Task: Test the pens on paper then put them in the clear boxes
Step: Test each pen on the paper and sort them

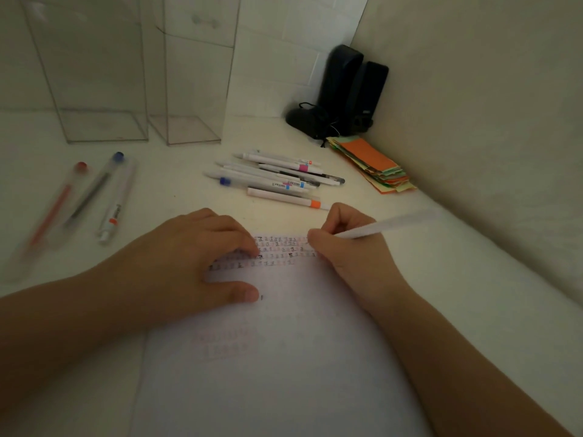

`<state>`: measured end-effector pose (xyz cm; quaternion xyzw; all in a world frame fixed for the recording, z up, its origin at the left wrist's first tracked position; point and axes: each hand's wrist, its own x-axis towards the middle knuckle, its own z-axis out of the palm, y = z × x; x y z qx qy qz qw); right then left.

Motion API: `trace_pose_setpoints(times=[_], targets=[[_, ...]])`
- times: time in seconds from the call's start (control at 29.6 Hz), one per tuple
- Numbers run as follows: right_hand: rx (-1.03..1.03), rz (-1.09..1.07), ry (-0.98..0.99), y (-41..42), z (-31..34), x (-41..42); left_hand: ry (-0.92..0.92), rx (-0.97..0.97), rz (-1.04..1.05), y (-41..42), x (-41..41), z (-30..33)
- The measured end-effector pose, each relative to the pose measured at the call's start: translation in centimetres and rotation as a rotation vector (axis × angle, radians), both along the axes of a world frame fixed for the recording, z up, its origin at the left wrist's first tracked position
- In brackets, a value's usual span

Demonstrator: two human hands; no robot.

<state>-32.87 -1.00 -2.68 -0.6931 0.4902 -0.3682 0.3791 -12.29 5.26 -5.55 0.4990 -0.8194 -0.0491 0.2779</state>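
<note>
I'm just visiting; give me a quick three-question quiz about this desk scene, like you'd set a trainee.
1. True or false: the two tall clear plastic boxes already hold pens.
2. Which hand grips the white pen over the white sheet of paper? A) left B) right
3. Fill in: the stack of orange and yellow paper slips lies beside the black ____.

Key: 1 false, both look empty. 2 B, the right hand; the left hand presses the sheet flat. 3 speakers.
</note>
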Motion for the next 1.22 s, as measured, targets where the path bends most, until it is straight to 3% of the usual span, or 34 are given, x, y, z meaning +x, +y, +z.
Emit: trace_pose_setpoints(times=[0.61,1.22], targets=[[-0.150,0.050,0.127,-0.16,-0.83,0.44,0.040,0.095,0.008,0.00,0.25,-0.29],[-0.107,0.097,0.116,-0.41,-0.82,0.17,0.019,0.089,-0.002,0.06,0.30,-0.27]])
